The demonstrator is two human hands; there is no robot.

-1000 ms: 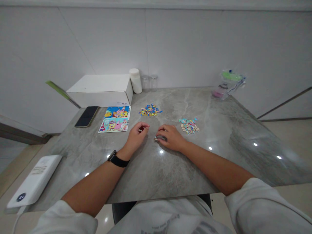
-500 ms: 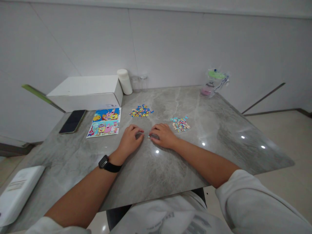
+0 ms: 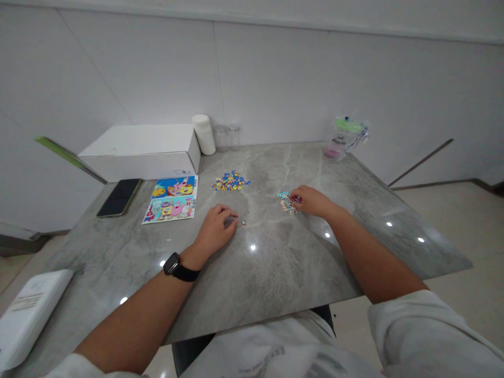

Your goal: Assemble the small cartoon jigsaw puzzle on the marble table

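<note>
My right hand (image 3: 311,201) is over the right side of a pile of light blue, pink and cream puzzle pieces (image 3: 286,203), its fingertips among them; what they grip is too small to tell. My left hand (image 3: 218,226) rests on the table with fingers bent and apart, holding nothing. Just right of its fingertips lies a small puzzle piece (image 3: 243,223). Farther back sits a second pile of blue and yellow pieces (image 3: 230,181). Left of it is a sheet with two cartoon pictures (image 3: 170,199).
A phone (image 3: 119,197) lies left of the sheet. Behind are a white box (image 3: 137,152), a white bottle (image 3: 204,135) and two clear jars (image 3: 227,137). A plastic bag (image 3: 345,137) stands at the back right, and a white case (image 3: 33,315) lies front left.
My right hand has moved right, from the small piece in the middle to the pile of light-coloured pieces. The small piece now lies uncovered. My left hand has stayed nearly in place.
</note>
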